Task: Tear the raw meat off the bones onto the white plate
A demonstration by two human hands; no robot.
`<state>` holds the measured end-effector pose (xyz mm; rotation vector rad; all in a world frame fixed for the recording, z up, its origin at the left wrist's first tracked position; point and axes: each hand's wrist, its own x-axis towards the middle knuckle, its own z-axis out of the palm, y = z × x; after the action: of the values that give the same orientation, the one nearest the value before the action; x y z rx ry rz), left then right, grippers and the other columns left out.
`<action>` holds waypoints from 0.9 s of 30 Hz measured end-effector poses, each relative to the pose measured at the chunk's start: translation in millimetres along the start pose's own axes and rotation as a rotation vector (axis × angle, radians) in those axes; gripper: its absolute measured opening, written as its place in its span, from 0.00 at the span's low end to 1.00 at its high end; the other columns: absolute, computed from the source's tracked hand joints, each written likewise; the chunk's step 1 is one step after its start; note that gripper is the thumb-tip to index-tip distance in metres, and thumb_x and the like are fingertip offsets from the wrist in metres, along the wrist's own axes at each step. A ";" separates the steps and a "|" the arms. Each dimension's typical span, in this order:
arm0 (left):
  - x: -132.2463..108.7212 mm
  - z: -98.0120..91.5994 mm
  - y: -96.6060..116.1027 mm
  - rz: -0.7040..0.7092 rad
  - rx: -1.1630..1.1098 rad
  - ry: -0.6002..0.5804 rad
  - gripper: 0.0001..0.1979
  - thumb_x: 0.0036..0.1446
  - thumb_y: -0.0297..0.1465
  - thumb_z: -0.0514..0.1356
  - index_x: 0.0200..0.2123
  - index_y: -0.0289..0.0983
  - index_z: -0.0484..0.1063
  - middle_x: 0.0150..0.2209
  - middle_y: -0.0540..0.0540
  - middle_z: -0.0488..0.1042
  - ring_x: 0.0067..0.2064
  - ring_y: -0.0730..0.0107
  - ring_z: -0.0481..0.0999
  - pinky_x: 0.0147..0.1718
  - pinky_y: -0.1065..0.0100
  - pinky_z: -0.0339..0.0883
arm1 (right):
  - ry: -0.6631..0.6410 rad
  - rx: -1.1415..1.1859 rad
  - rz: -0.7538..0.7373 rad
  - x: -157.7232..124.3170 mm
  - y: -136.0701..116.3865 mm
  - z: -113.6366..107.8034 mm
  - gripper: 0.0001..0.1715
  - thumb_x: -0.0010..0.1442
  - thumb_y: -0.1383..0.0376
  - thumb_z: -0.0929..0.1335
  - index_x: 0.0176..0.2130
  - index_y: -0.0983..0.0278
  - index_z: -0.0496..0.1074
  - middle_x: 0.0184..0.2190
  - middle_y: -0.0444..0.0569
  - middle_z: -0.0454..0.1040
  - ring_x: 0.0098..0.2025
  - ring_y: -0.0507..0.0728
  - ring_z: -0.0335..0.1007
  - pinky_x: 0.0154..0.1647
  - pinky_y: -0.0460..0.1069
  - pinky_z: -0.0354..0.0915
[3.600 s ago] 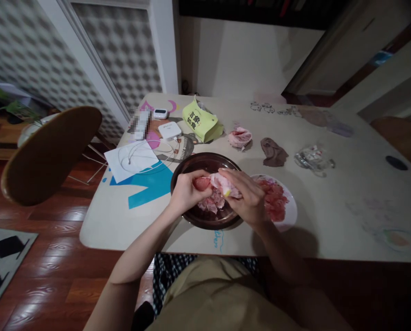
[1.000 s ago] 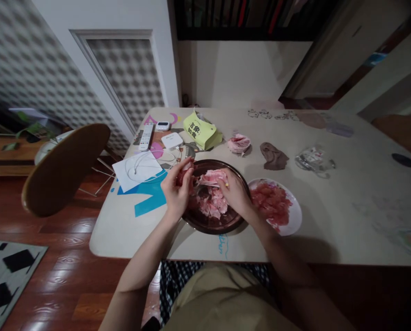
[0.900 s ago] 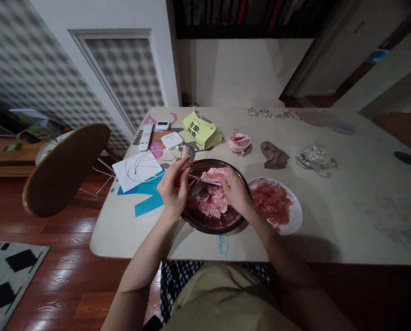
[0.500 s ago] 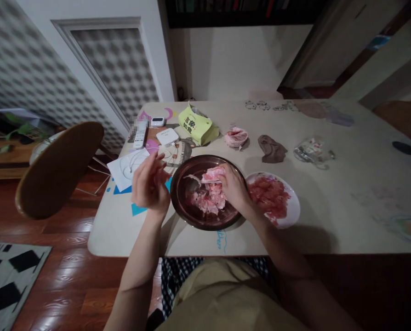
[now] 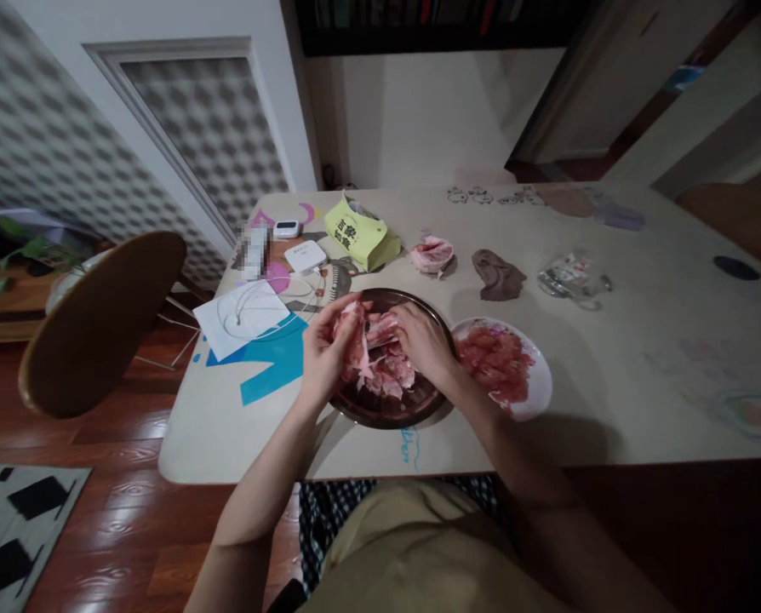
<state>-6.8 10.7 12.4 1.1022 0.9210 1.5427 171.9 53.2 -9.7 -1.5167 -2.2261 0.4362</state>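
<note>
Your left hand point(image 5: 324, 351) is curled around a pink citrus segment point(image 5: 357, 334), fingers closed on its near end. Your right hand point(image 5: 424, 340), at 3 o'clock from the left, pinches the segment's other end, thumb and fingertips narrowed on its pale skin. Both hands hover over a dark round bowl point(image 5: 386, 417), probably so that juice and peelings fall into it. Pale pink scraps point(image 5: 390, 379) lie inside.

Just beside the bowl at 3 o'clock, a white plate point(image 5: 542, 385) carries a heap of red peeled flesh point(image 5: 494, 358), seemingly kept apart from the scraps.

At 12 o'clock from the bowl lie another piece of the fruit point(image 5: 431, 254) and a yellow-green bag point(image 5: 358, 234). At 1 o'clock are a crumpled brown cloth point(image 5: 496, 274) and a clear plastic wrapper point(image 5: 569, 274). At 10 o'clock a white sheet with a cable point(image 5: 243, 308) lies on the table point(image 5: 610, 409). A wooden chair point(image 5: 100, 319) stands at 9 o'clock.
</note>
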 end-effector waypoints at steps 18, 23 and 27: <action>-1.5 -0.2 -7.4 -0.031 0.325 -0.237 0.32 0.55 0.35 0.75 0.60 0.36 0.72 0.58 0.37 0.79 0.58 0.58 0.81 0.63 0.59 0.72 | 0.527 0.281 -0.442 -39.9 -6.4 -15.2 0.19 0.71 0.72 0.67 0.55 0.56 0.78 0.46 0.50 0.83 0.52 0.58 0.80 0.57 0.57 0.77; -4.9 1.3 -7.7 -0.039 0.316 -0.287 0.30 0.54 0.33 0.75 0.58 0.37 0.71 0.57 0.38 0.79 0.54 0.62 0.83 0.57 0.64 0.75 | 0.490 0.222 -0.502 -43.3 -9.0 -21.8 0.24 0.69 0.75 0.67 0.59 0.55 0.77 0.47 0.50 0.82 0.54 0.59 0.79 0.59 0.58 0.78; -6.4 0.0 -8.4 -0.033 0.302 -0.325 0.36 0.54 0.33 0.76 0.63 0.39 0.68 0.60 0.36 0.76 0.56 0.60 0.83 0.58 0.63 0.76 | 0.386 0.182 -0.514 -43.6 -7.7 -24.1 0.30 0.69 0.76 0.66 0.63 0.52 0.73 0.53 0.49 0.80 0.60 0.60 0.76 0.62 0.62 0.76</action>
<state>-3.7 6.3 3.2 1.4939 0.9581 1.1735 191.8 10.4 8.0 -0.8067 -2.0901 0.1597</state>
